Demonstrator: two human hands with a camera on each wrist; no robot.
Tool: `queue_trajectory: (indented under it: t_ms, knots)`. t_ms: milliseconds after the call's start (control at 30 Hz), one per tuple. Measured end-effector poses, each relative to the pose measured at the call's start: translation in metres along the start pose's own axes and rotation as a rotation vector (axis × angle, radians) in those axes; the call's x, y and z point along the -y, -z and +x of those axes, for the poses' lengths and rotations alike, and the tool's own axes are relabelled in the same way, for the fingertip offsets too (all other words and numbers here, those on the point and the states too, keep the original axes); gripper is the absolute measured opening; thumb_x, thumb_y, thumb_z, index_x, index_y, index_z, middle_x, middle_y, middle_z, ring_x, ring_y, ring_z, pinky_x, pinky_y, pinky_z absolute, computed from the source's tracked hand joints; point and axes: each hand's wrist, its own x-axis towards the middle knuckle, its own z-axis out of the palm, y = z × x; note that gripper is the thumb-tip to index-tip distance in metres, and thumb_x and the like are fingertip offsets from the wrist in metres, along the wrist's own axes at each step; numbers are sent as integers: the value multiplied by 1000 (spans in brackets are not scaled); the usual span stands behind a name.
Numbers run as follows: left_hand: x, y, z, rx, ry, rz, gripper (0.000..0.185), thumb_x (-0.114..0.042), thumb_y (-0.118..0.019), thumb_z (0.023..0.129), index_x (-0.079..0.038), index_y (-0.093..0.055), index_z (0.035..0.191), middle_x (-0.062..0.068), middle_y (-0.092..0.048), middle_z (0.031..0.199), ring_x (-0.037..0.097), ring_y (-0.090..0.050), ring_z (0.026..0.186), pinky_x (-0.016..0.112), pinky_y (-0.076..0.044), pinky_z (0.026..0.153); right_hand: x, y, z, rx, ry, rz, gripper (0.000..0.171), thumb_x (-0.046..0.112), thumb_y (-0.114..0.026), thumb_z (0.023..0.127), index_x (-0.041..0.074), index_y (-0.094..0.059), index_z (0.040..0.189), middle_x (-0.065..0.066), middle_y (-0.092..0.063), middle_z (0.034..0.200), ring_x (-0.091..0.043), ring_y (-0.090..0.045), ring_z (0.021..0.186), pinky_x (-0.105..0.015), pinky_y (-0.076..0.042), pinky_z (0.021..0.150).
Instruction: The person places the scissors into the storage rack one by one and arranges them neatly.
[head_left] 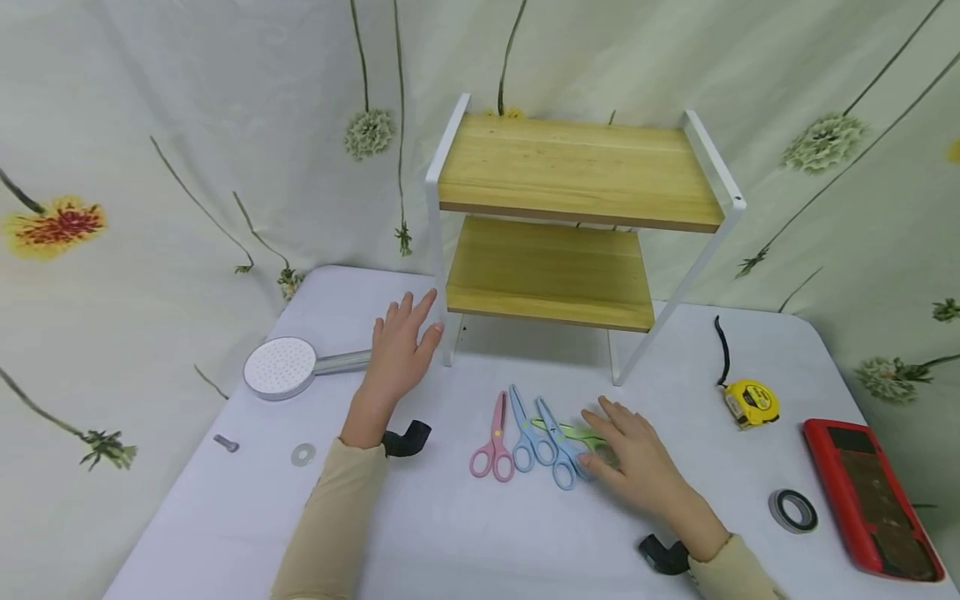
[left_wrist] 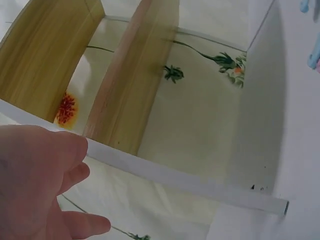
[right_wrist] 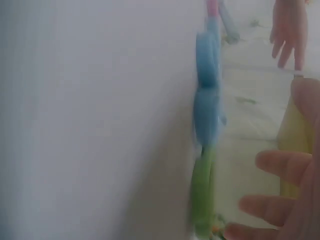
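Observation:
My left hand (head_left: 397, 358), fingers spread and straight, is beside the left leg of a two-tier shelf (head_left: 577, 171) with wooden boards and a white frame. In the left wrist view its fingertips are right at the white side bar (left_wrist: 200, 187). Over the scissors hovers my right hand (head_left: 637, 462), its fingers extended and nothing held. It partly hides the green scissors (head_left: 573, 432), and its thumb overlaps the handles of the right-hand blue scissors (head_left: 557, 429). Further left lie another pair of blue scissors (head_left: 525, 437) and the pink scissors (head_left: 495, 446).
At left lie a shower head (head_left: 280, 367), a bolt (head_left: 226, 443) and a washer (head_left: 303, 454). On the right are a yellow tape measure (head_left: 752, 403), a roll of black tape (head_left: 792, 510) and a red case (head_left: 873, 500). A flowered cloth (head_left: 225, 100) hangs behind the table.

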Motion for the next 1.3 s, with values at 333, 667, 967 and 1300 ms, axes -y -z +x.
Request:
queue_trajectory:
  t_ms: [333, 667, 967, 1300]
  knots:
    - [-10, -9, 13, -38, 54, -344, 47, -24, -42, 109, -10, -44, 153, 17, -49, 156, 37, -47, 144, 56, -39, 116, 18, -11, 7, 9, 125, 18, 51, 33, -82, 82, 11, -70, 126, -19, -68, 130, -40, -64, 121, -58, -51, 99]
    - [-15, -25, 23, -96, 138, -680, 33, -13, -41, 108, -2, -62, 131, 27, -68, 120, 39, -66, 112, 40, -46, 97, 28, -18, 15, 33, 126, -27, 31, 16, -87, 77, 15, -79, 107, -12, -72, 119, -31, -67, 111, -50, -53, 94]
    - [-14, -34, 14, -157, 238, -858, 33, -14, -42, 109, -3, -63, 132, 23, -66, 121, 19, -63, 107, 41, -42, 102, 25, -29, 15, -19, 110, 32, 27, 9, -87, 75, 16, -80, 100, -10, -71, 113, -30, -67, 104, -51, -54, 88]
    - [-18, -38, 18, -153, 213, -854, 32, -15, -41, 109, -4, -63, 131, 18, -67, 116, 18, -63, 107, 38, -41, 103, 20, -25, 13, -66, 112, 24, 26, -1, -80, 76, 11, -80, 99, -17, -73, 112, -33, -69, 105, -47, -57, 91]
